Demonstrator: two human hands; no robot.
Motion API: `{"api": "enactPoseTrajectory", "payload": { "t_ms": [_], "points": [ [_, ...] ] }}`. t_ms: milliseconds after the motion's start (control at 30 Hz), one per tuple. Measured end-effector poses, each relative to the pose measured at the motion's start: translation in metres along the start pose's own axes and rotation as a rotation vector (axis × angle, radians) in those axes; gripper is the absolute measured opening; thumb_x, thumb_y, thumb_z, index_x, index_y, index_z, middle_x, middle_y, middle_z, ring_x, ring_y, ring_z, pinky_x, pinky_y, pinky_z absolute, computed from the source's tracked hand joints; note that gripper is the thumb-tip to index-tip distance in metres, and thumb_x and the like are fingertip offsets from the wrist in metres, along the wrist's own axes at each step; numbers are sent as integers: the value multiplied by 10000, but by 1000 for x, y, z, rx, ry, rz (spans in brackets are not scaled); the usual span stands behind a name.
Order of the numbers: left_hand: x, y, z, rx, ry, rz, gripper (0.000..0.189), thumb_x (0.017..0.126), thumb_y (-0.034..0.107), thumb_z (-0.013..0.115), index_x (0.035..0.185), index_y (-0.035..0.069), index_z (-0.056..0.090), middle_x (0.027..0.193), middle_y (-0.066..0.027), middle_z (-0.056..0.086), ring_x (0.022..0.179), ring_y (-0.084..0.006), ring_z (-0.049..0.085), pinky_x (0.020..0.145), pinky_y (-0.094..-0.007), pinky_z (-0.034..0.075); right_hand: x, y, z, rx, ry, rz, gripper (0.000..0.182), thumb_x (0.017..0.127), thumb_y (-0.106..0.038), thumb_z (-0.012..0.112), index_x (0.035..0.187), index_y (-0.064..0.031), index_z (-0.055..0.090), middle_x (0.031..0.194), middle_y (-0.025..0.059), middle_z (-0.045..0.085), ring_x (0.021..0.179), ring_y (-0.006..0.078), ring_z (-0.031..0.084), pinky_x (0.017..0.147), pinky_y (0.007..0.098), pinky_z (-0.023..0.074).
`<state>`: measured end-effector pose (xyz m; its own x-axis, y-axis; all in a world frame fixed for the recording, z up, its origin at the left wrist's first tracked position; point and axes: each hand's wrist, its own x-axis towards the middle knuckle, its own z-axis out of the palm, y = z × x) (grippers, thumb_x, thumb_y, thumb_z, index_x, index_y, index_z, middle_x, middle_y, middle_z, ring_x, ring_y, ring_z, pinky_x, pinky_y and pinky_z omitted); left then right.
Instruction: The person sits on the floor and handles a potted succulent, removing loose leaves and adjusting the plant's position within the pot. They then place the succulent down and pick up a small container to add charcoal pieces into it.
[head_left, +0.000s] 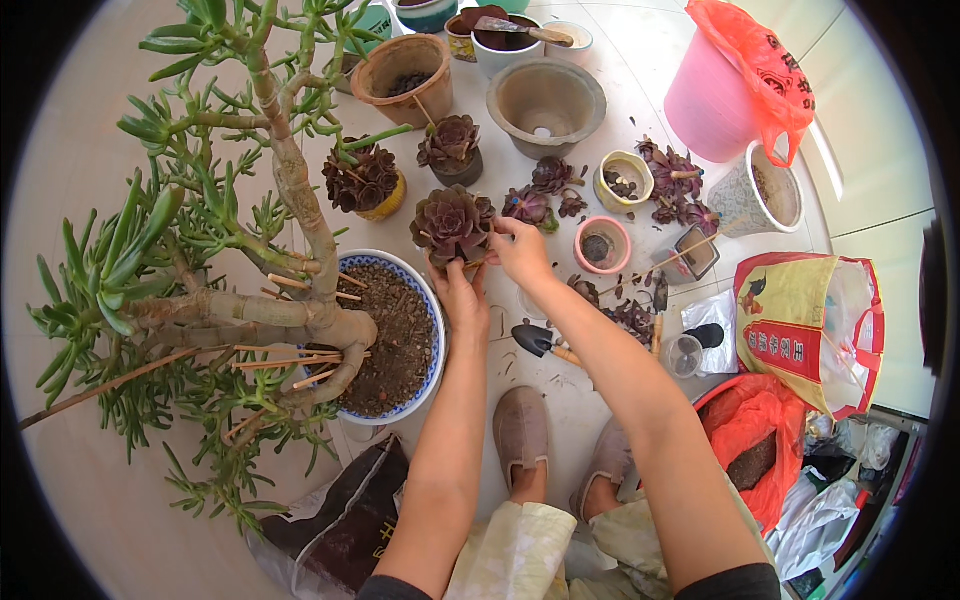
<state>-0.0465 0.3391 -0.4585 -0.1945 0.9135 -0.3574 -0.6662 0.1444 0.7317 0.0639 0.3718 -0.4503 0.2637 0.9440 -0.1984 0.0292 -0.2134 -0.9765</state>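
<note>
A potted dark purple rosette succulent (450, 223) stands in front of me, just beyond the rim of a blue-and-white ceramic pot (439, 337) of soil. My left hand (459, 296) is at its near side, fingers raised around the small pot, which is mostly hidden. On the right side of the plant, my right hand (516, 251) has its thumb and forefinger pinched together near the rosette's edge; whether something thin is between them is unclear. Two more potted dark rosettes, one in a yellow pot (390, 201) and one in a dark pot (463, 171), stand behind it.
A large branching succulent (300, 195) fills the left. Cut rosettes (529, 204), a pink-rimmed pot (603, 246), a grey clay pot (546, 105) and a hand trowel (534, 340) lie or stand on the tiles. At right are a pink bucket (709, 97) and a red bag of soil (780, 420).
</note>
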Motion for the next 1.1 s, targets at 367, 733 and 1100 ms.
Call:
{"api": "enactPoseTrajectory", "payload": {
  "t_ms": [367,733,1100],
  "points": [
    [-11,7,8,8,30,-36,677,954,116,510,1524,221,161,1515,-44,293,1345,-231,353,1077,-530,346,13,-121,10,-387,-3,-718,190,933,-131,518,1018,-22,649,993,156,653,959,359,619,829,436,497],
    [-29,13,16,-77,109,-140,714,1011,142,492,1550,294,50,1501,-40,300,1303,-294,373,1074,-558,364,38,-128,39,-1000,-470,-500,347,982,-332,482,935,-73,707,928,150,703,922,320,672,854,476,439],
    [-27,11,18,-80,161,-139,692,1011,118,488,1546,273,77,1458,-46,327,1152,-266,474,1085,-532,372,35,-133,34,-979,-461,-490,319,979,-295,480,946,-64,698,902,152,707,897,335,676,855,468,449]
  ]
}}
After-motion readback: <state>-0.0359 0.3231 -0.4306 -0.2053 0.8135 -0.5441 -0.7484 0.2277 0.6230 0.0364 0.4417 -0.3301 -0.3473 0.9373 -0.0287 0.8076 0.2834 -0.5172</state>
